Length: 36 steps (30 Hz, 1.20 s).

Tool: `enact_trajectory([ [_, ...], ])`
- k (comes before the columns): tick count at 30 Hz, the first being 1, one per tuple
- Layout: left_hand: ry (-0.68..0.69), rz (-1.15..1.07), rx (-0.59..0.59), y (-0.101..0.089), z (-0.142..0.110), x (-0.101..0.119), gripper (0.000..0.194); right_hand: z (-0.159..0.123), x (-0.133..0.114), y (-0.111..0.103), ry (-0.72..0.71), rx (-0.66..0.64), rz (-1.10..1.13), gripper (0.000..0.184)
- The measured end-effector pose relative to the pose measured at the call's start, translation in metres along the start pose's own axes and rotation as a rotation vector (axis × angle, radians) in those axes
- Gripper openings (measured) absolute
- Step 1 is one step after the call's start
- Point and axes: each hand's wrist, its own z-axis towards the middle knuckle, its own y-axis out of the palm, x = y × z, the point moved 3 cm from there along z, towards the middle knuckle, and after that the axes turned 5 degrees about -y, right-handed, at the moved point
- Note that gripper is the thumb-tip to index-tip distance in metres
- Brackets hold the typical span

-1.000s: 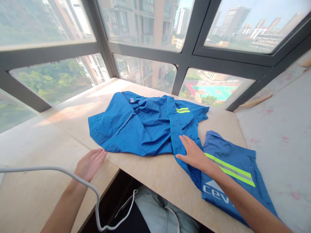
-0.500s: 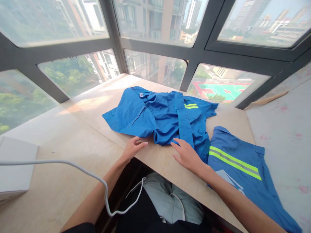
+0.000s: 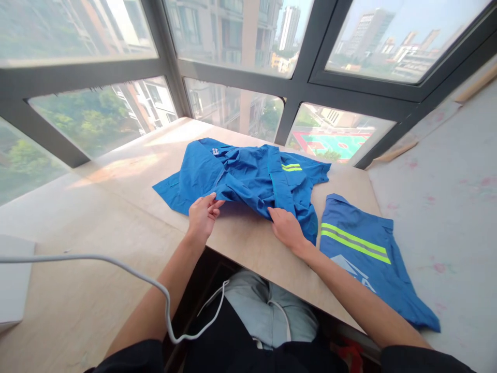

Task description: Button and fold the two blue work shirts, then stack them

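A crumpled blue work shirt (image 3: 248, 171) with a yellow-green reflective stripe lies spread over the tabletop. My left hand (image 3: 204, 213) pinches its near edge left of the middle and lifts it slightly off the surface. Farther right, my right hand (image 3: 286, 227) grips the same near edge, fingers closed on the cloth. Between the two hands the hem hangs raised, with a shadow under it. The fingertips of my right hand are partly hidden by fabric.
To the right lies a second blue garment (image 3: 355, 243), folded, with reflective stripes and a pale print. A white box (image 3: 15, 280) stands at the left edge. A white cable (image 3: 128, 269) crosses the lower left. Windows (image 3: 233, 103) border the pale tabletop (image 3: 128, 223); a papered wall (image 3: 446, 207) is at right.
Both hands have gone from open beside the shirt to closed on its near edge. That edge has risen off the table. The view has shifted slightly.
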Motion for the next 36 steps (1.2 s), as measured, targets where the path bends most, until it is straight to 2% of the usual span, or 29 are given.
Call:
enact_trajectory([
  [4, 0.021, 0.007, 0.052, -0.015, 0.003, 0.005, 0.031, 0.013, 0.035, -0.027, 0.111, 0.039, 0.256, 0.043],
  [6, 0.027, -0.005, 0.023, -0.019, 0.000, 0.000, 0.029, 0.021, 0.057, -0.045, 0.094, 0.032, 0.451, 0.031],
  [8, -0.030, -0.022, -0.081, -0.018, -0.007, -0.012, 0.026, 0.031, 0.074, -0.059, 0.032, -0.060, 0.597, 0.026],
  [11, -0.172, 0.008, -0.312, -0.005, -0.023, -0.041, 0.035, 0.041, 0.085, -0.065, -0.065, -0.247, 0.791, 0.038],
  [13, -0.170, 0.127, -0.426, 0.006, -0.031, -0.062, 0.041, 0.044, 0.084, -0.061, -0.071, -0.338, 0.844, 0.045],
  [15, -0.097, 0.324, -0.481, 0.016, -0.032, -0.082, 0.047, 0.044, 0.082, -0.055, -0.024, -0.343, 0.859, 0.046],
  [17, -0.014, 0.524, -0.466, 0.022, -0.028, -0.099, 0.047, 0.039, 0.081, -0.051, 0.040, -0.265, 0.890, 0.043],
  [20, 0.130, 0.800, -0.340, 0.024, -0.015, -0.113, 0.034, 0.018, 0.083, -0.054, 0.109, -0.149, 0.876, 0.038],
  [22, 0.212, 0.936, -0.280, 0.024, -0.008, -0.113, 0.027, -0.003, 0.084, -0.059, 0.156, -0.142, 0.781, 0.039],
  [24, 0.238, 0.980, -0.280, 0.026, -0.004, -0.109, 0.024, -0.027, 0.082, -0.063, 0.216, -0.210, 0.665, 0.045],
  [27, 0.195, 0.879, -0.300, 0.035, -0.001, -0.097, 0.014, -0.056, 0.070, -0.064, 0.281, -0.377, 0.496, 0.060],
  [30, 0.122, 0.667, -0.259, 0.047, -0.002, -0.081, 0.015, -0.067, 0.057, -0.062, 0.326, -0.431, 0.354, 0.071],
  [33, -0.106, 0.320, -0.202, 0.055, -0.007, -0.068, 0.018, -0.064, 0.054, -0.059, 0.382, -0.419, 0.390, 0.072],
  [36, -0.401, 0.058, -0.211, 0.055, -0.017, -0.063, 0.015, -0.056, 0.063, -0.064, 0.431, -0.339, 0.657, 0.069],
])
